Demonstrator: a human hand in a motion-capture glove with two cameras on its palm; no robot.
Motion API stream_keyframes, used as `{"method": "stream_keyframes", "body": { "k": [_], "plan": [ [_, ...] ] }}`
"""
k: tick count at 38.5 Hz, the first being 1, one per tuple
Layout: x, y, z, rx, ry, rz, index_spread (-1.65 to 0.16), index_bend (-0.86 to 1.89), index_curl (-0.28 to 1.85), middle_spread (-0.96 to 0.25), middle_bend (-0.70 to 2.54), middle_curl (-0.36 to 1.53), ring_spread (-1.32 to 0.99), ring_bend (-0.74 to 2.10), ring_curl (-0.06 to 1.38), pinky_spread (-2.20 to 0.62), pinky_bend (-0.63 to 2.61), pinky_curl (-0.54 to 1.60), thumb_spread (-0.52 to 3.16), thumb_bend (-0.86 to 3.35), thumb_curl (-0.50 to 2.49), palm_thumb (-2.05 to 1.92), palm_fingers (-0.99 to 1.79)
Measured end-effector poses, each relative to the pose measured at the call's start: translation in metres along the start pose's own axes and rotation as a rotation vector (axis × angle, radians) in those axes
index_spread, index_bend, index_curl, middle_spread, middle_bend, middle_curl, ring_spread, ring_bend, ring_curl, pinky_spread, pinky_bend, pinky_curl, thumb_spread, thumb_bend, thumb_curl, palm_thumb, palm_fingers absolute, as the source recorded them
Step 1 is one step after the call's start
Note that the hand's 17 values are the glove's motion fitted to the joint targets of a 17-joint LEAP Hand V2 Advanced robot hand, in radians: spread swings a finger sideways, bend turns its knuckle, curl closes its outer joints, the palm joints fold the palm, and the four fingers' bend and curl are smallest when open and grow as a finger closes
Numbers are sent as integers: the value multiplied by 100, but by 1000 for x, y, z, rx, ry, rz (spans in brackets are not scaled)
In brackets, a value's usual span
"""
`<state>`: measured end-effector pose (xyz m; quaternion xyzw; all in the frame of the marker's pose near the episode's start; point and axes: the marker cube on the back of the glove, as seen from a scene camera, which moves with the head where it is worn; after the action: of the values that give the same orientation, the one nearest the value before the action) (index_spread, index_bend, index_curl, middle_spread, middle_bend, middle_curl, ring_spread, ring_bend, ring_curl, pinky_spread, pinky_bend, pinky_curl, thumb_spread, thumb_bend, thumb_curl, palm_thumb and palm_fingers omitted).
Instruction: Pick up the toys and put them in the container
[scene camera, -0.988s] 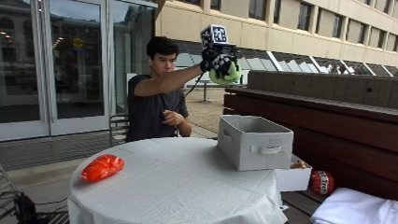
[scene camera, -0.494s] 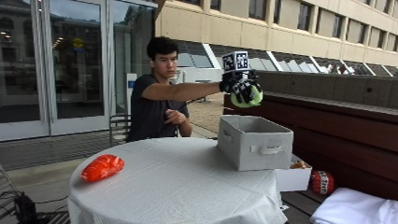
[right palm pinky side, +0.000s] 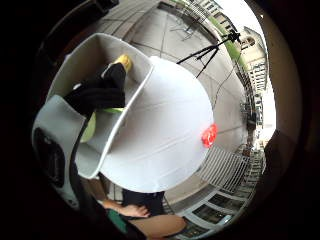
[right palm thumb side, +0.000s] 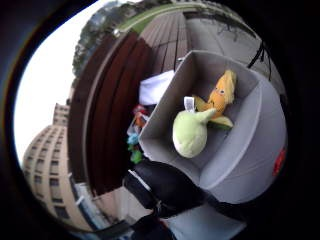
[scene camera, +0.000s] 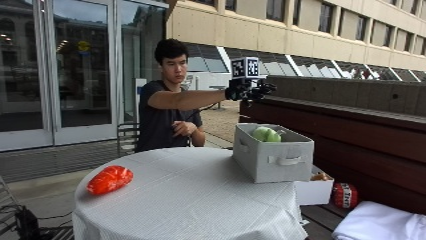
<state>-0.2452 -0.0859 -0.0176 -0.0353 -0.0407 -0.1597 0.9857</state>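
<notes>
Change: since half a second ago I see the green plush toy (scene camera: 267, 134) has left the gloved right hand (scene camera: 247, 91) and now sits at the top of the grey fabric container (scene camera: 274, 160).
Hand: I see it held out over the container, well above the rim, fingers spread apart and holding nothing.
Green toy: in the thumb-side palm view (right palm thumb side: 190, 132) it lies inside the container beside a yellow-orange plush toy (right palm thumb side: 220, 98).
Container: stands on the right part of the round table (scene camera: 186, 200), near its far edge, handle facing the camera.
Orange toy: a red-orange plush (scene camera: 110, 179) lies on the table's left side, well apart from the container.
Other hand: I see the bare left hand (scene camera: 184, 128) held loosely at the person's chest.
Beside the table: a white cloth (scene camera: 383, 227) on the right.
</notes>
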Motion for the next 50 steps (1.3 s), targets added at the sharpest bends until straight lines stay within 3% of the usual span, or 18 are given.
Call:
{"method": "stream_keyframes", "body": {
  "k": [5,12,26,39,47,50],
  "plan": [
    [38,5,-9,49,19,22,-30,8,19,1,18,54,-9,73,31,-14,150,49,84,-13,48,-15,-21],
    [88,35,-26,81,87,94,-29,7,17,4,18,51,-3,63,27,-6,147,46,85,-11,40,-13,-20],
    [269,80,-31,89,137,271,-30,8,15,4,18,46,0,51,25,-1,140,41,87,-9,31,-10,-17],
    [404,132,13,-11,83,403,-30,8,14,3,18,43,1,44,24,1,134,37,87,-9,27,-10,-17],
    [469,146,61,41,115,394,-30,7,13,2,17,41,1,41,24,2,131,35,86,-8,26,-9,-18],
    [481,152,82,-4,96,470,-30,7,13,2,18,41,1,40,25,2,129,35,86,-8,26,-9,-18]
  ]
}}
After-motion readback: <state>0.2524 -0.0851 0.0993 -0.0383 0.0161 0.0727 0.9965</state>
